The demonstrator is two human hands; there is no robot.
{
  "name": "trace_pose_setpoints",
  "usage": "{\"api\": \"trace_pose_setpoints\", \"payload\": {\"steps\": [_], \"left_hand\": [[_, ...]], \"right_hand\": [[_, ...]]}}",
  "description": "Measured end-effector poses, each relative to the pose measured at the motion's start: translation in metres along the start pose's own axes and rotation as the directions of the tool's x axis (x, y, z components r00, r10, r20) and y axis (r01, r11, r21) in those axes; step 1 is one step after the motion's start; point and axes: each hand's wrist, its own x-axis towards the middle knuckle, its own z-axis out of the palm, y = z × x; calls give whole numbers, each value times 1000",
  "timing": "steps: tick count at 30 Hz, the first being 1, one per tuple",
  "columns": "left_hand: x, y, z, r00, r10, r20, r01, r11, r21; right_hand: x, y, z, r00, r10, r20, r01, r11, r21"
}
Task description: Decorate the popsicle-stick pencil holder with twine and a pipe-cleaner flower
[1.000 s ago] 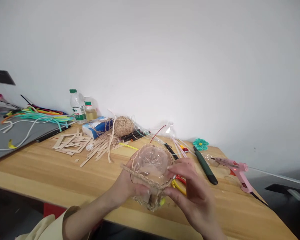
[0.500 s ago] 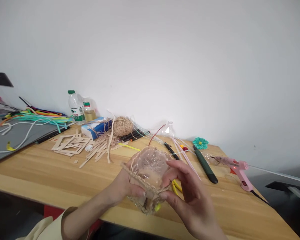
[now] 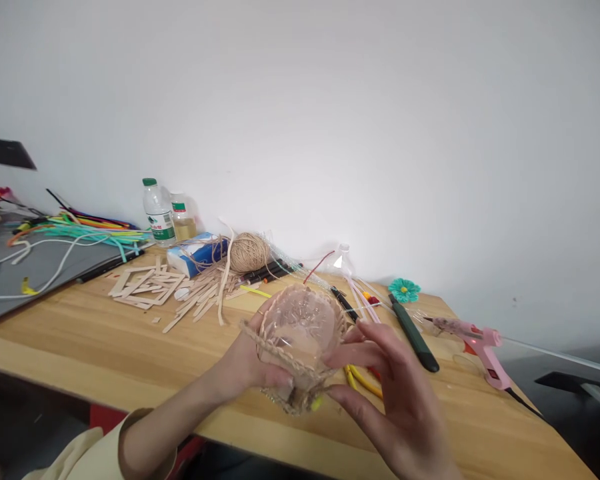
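A clear plastic bottle bottom (image 3: 300, 327) wrapped in braided twine (image 3: 285, 360) is held above the front of the table, its base tilted toward me. My left hand (image 3: 257, 363) is closed around its left side, with the thumb across the near side. The fingers behind it are hidden. On the other side, my right hand (image 3: 380, 383) has its fingertips on the wall and its thumb at the lower edge by the twine. A small yellow-green bit (image 3: 316, 403) shows beside that thumb. Yellow-handled pliers or scissors (image 3: 365, 381) lie partly hidden behind my right hand.
A pink glue gun (image 3: 475, 343), a dark green cutter (image 3: 414, 333) and a teal flower (image 3: 404, 290) lie on the right. Behind are a twine ball (image 3: 249, 252), wooden sticks (image 3: 205, 290), a tissue pack (image 3: 197, 253) and a bottle (image 3: 159, 213). Pipe cleaners (image 3: 90, 230) lie at left.
The bottle bottom has turned slightly in my hands and risen a little. My right hand's fingers have shifted slightly to the right along its edge. The whole view has shifted slightly.
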Motion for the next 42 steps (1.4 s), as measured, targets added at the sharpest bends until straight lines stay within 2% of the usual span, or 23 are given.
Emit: {"api": "trace_pose_setpoints", "payload": {"steps": [3,5,9,13,17,19,23,26,30,34,38,42], "left_hand": [[-2,-3,2,998,-68,-12,67,996,-66],[-2,-5,1,994,-106,-34,102,990,-100],[-2,-8,-1,992,-114,-50,104,980,-168],[-2,-8,-3,987,-150,-55,134,963,-236],[-2,-11,-5,981,-193,-31,176,940,-293],[-1,-12,-6,975,-218,-33,197,930,-309],[-1,-14,-3,971,-223,-90,190,941,-280],[0,-13,2,973,-187,-136,152,961,-232],[-1,-9,9,978,-112,-173,79,979,-188],[-4,-7,12,970,-42,-239,2,986,-165],[-7,-8,12,955,-3,-296,-30,994,-106],[-7,-10,9,927,166,-337,-163,986,37]], "right_hand": [[1,4,-1,989,-146,-28,144,987,-77],[1,9,-2,974,-175,-146,164,983,-85],[1,17,-9,901,-49,-430,58,998,7],[-2,16,-17,885,38,-463,-34,999,19],[-2,9,-23,864,-19,-504,-36,994,-99],[1,6,-24,877,-47,-478,-34,987,-159],[8,1,-18,970,-87,-228,35,973,-227],[13,-2,-8,982,-141,-127,104,960,-261],[16,-1,-1,972,-205,-119,151,922,-357],[15,4,-3,965,-222,-136,142,885,-443],[14,6,-5,981,-149,-126,92,922,-376],[15,5,-5,993,-88,-74,65,960,-273]]}}
